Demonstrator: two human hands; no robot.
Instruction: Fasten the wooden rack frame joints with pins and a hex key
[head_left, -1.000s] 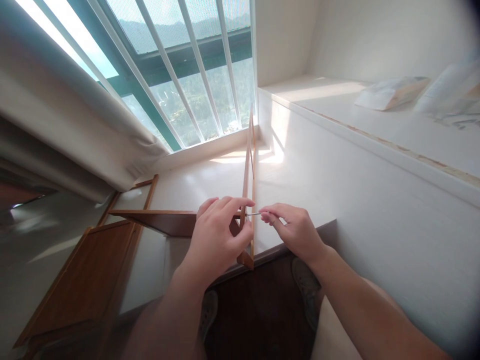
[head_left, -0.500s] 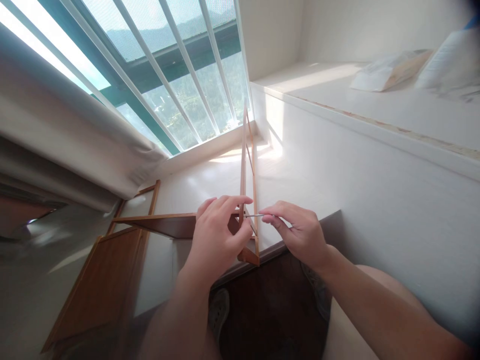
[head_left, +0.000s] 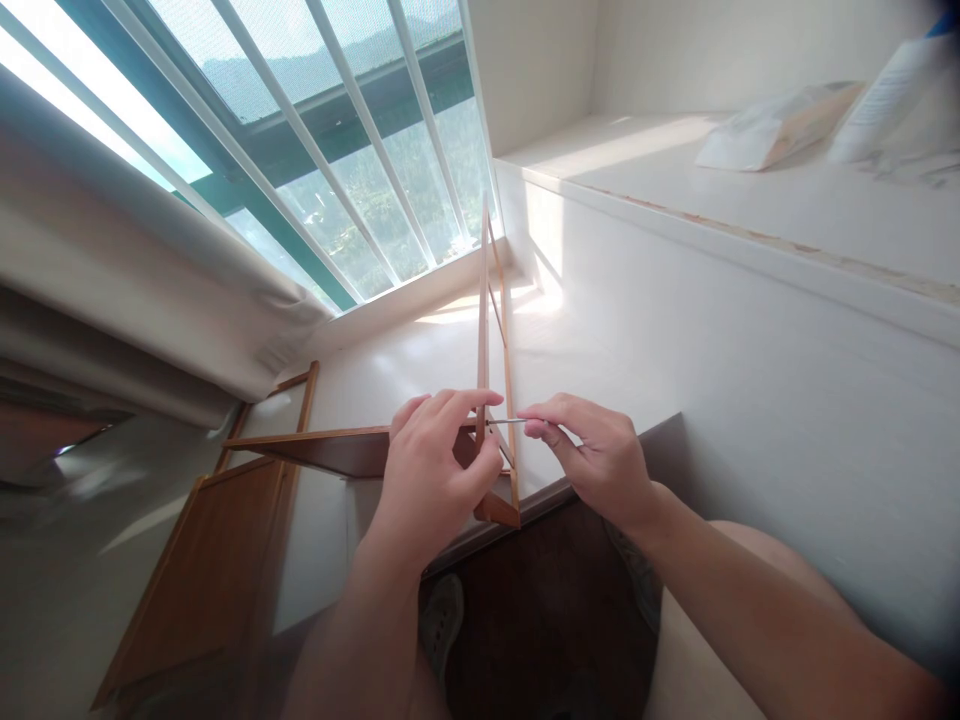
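My left hand (head_left: 439, 465) grips a brown wooden shelf frame where a flat board (head_left: 330, 448) meets a narrow upright (head_left: 484, 330). Its thumb and index finger curve around the upright, leaving a gap between their tips. Inside that gap, the tip of a thin metal hex key (head_left: 510, 421) touches the upright's right side at a small dark spot. My right hand (head_left: 585, 445) pinches the key's other end between thumb and fingers; that end is hidden. A second slim wooden rail (head_left: 508, 370) runs behind the key. The board reaches left, past my left hand.
A brown wooden panel (head_left: 202, 570) leans at lower left beside a beige curtain (head_left: 135, 260). The barred window (head_left: 337, 150) is ahead. On the raised white ledge (head_left: 637, 150) at right lie a plastic bag (head_left: 772, 125) and a white bottle (head_left: 885, 95). My shoes (head_left: 442, 625) are below.
The view has shifted slightly. Both hands keep nearly the same position on the frame and the hex key, and the key's tip stays at the upright.
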